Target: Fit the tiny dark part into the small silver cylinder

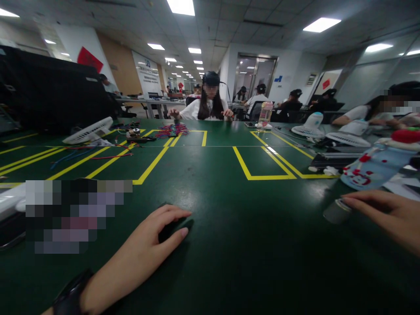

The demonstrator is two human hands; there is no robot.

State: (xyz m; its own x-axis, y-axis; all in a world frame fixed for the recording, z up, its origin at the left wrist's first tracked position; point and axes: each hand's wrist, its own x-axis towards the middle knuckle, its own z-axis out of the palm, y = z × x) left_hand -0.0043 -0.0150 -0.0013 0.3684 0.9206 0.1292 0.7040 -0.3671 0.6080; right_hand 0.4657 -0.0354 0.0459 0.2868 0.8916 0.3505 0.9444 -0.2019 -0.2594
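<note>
My left hand [149, 243] rests on the dark green tabletop [210, 188], with thumb and fingers apart and nothing between them. A dark band sits on that wrist. At the right, the fingertips of my right hand [387, 214] are closed on the upper edge of a small grey cylinder [336, 212]. The cylinder has a pale rim and tilts slightly; whether its base touches the table I cannot tell. Just behind this hand stands a light blue bottle [370, 168] with red decorations.
Yellow tape lines [272, 177] mark the table. A bundle of coloured wires [172, 130] lies toward the far side, and a white fan [88, 131] lies at the left. More fans [308, 127] stand at the right. Across the table sits a person [210, 103] with both hands near the edge.
</note>
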